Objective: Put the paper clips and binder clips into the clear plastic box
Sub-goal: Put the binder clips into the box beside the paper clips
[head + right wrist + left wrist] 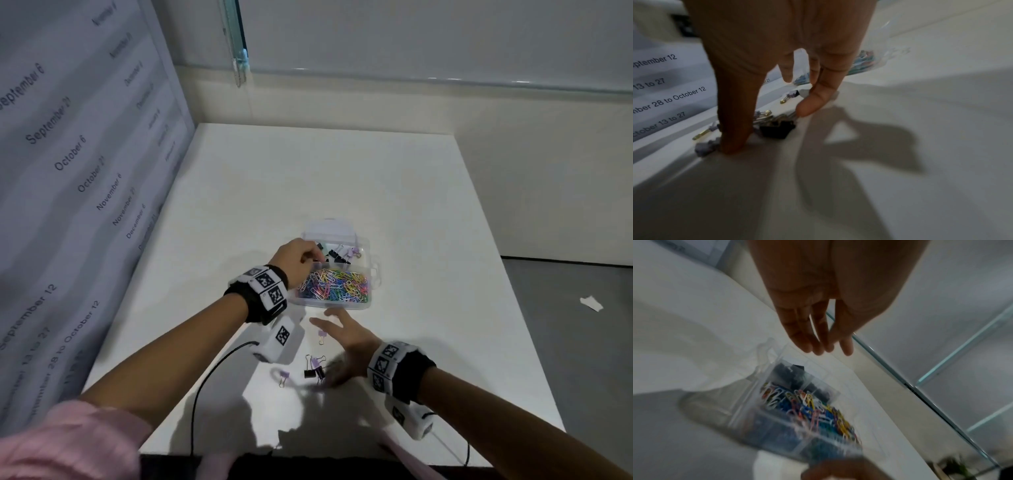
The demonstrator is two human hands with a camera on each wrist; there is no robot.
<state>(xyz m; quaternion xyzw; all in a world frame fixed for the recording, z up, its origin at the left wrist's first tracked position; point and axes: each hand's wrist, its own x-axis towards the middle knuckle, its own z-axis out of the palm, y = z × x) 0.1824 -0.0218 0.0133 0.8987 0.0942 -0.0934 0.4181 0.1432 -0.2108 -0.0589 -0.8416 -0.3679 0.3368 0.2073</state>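
Note:
The clear plastic box sits mid-table. Its near compartment holds coloured paper clips; its far one holds black and purple binder clips. My left hand hovers over the far compartment with its fingers stretched out and nothing between them. In front of the box, loose binder clips lie on the table: a purple one, a black and purple cluster, and another purple one. My right hand is spread just over the cluster, holding nothing, its thumb tip down beside a purple clip.
A printed calendar sheet hangs along the table's left side. A black cable runs from my left wrist to the near table edge. A paper scrap lies on the floor to the right. White tabletop stretches behind the box.

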